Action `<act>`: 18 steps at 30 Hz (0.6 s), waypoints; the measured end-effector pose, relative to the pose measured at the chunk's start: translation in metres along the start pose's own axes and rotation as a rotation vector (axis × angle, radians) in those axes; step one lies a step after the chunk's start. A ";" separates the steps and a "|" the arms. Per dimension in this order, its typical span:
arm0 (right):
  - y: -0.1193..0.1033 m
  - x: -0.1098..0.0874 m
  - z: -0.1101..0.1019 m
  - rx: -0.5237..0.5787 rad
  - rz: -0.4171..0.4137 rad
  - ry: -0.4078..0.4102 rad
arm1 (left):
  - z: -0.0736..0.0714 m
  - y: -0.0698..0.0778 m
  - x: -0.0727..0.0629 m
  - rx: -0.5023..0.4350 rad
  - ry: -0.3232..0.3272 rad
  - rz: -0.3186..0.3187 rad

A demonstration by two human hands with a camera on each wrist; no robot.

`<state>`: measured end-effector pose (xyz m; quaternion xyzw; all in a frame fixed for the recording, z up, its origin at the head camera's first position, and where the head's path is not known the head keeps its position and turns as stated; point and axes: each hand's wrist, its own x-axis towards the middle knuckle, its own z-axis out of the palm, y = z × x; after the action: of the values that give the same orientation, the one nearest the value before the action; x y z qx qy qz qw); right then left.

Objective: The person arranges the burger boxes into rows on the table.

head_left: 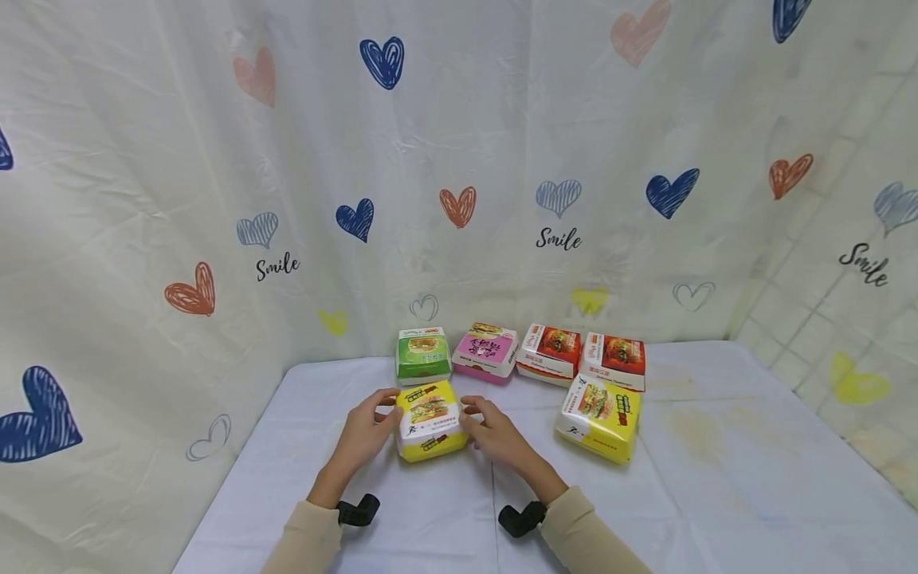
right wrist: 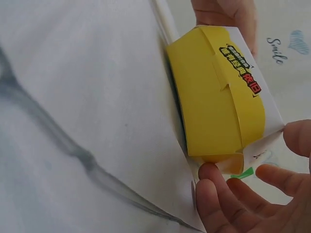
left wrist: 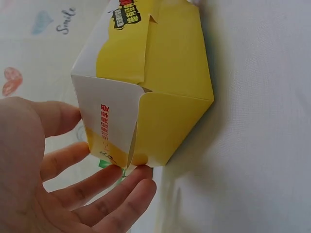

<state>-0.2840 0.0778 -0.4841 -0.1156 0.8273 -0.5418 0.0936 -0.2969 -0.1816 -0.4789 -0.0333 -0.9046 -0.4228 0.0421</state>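
Note:
A yellow and white burger box sits on the white cloth between both hands, its lid down. My left hand is at its left side; in the left wrist view the thumb and fingertips touch that side, the fingers loosely spread. At the right side is my right hand. Its thumb touches the top corner in the right wrist view, and the other fingers lie by the lower side flap, loosely bent. The side flap stands slightly away from the box in both wrist views.
Behind stand a green box, a pink box and two red and white boxes in a row. Another yellow box sits at right, before the rightmost red one. A curtain with hearts hangs behind the table.

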 end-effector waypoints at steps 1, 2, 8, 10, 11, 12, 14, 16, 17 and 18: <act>0.000 0.000 0.000 0.000 0.004 -0.006 | 0.000 -0.001 0.000 0.000 -0.008 -0.006; -0.001 -0.001 0.000 -0.002 0.006 -0.015 | 0.000 -0.001 0.000 -0.003 -0.019 -0.018; -0.004 -0.003 -0.002 -0.010 0.014 -0.065 | -0.002 -0.003 0.001 -0.026 -0.100 -0.033; -0.005 -0.004 -0.003 -0.008 0.019 -0.080 | -0.003 -0.003 0.001 -0.036 -0.120 -0.035; -0.005 -0.005 -0.003 -0.008 0.021 -0.087 | -0.003 -0.003 0.001 -0.039 -0.128 -0.036; -0.005 -0.005 -0.004 -0.008 0.020 -0.092 | -0.004 -0.003 0.001 -0.043 -0.134 -0.037; -0.005 -0.005 -0.004 -0.010 0.023 -0.101 | -0.005 -0.003 0.001 -0.052 -0.140 -0.037; -0.005 -0.005 -0.005 -0.009 0.023 -0.107 | -0.005 -0.002 0.000 -0.060 -0.145 -0.035; -0.005 -0.006 -0.005 -0.009 0.023 -0.111 | -0.005 -0.002 0.000 -0.065 -0.146 -0.036; -0.005 -0.006 -0.005 -0.011 0.021 -0.114 | -0.005 -0.002 0.000 -0.071 -0.146 -0.037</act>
<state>-0.2797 0.0819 -0.4774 -0.1380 0.8247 -0.5287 0.1457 -0.2971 -0.1864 -0.4769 -0.0488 -0.8902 -0.4518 -0.0333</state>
